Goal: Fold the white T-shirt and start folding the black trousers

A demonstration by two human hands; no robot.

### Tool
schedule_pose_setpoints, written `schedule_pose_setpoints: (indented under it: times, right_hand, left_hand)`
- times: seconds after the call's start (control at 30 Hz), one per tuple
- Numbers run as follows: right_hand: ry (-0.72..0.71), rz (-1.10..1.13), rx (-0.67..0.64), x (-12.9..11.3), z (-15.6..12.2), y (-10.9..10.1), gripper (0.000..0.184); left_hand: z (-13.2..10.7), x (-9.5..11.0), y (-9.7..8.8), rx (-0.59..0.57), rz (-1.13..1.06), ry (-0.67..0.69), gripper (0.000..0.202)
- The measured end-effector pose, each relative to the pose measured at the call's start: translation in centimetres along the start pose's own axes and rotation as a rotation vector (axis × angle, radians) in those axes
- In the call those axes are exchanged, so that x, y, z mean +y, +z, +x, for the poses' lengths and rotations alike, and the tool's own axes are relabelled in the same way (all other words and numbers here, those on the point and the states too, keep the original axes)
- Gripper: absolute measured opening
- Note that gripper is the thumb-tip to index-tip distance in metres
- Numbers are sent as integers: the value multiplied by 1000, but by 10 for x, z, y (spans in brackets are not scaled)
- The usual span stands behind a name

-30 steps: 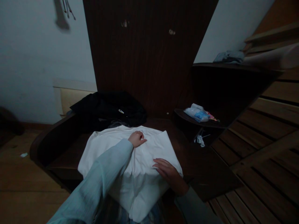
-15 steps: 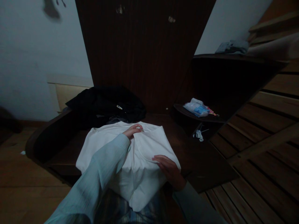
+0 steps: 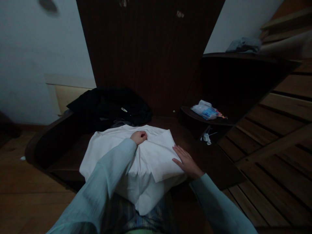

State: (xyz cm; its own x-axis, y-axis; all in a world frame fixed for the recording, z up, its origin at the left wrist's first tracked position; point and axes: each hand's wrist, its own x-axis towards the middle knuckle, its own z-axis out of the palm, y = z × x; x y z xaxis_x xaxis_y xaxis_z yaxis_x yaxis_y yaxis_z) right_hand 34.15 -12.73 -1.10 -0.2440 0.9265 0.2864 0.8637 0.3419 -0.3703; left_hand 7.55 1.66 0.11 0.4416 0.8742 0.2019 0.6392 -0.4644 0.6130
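Note:
A white garment (image 3: 109, 143) is spread over the dark wooden bench, its near part hanging off the front edge above my lap. At its upper middle my left hand (image 3: 138, 137) is curled closed on the fabric, with creases running down from it. The fingertips are partly turned away from view. A folded-over flap (image 3: 161, 156) covers the garment's right side. Along that flap's right edge lies my right hand (image 3: 187, 163), open and flat with the fingers stretched out, touching the cloth.
Black clothing (image 3: 109, 107) is heaped on the bench (image 3: 65, 159) behind the garment. To the right, a corner shelf (image 3: 190, 113) bears a white and blue plastic pack (image 3: 206, 110). A slatted wooden structure (image 3: 278, 182) stands at the far right.
The garment's right flap has come over further and lies flatter. My right hand has moved right and opened out along its edge. My left hand has curled more tightly, almost in place.

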Motion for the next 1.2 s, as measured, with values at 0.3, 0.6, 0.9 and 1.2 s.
schedule_pose_setpoints:
  times: [0.3, 0.6, 0.9, 1.2]
  right_hand:
    - [34, -60, -275, 1, 23, -19, 51]
    - [57, 242, 15, 27, 127, -4, 32]
    - [164, 238, 203, 59, 142, 35, 13]
    - [183, 288, 207, 74, 152, 33, 2]
  left_hand:
    - [0, -1, 2, -7, 14, 5, 29]
    - [1, -4, 4, -14, -23, 53, 38]
    - [1, -3, 4, -11, -54, 42, 40]
    - [0, -3, 0, -63, -51, 65, 39]
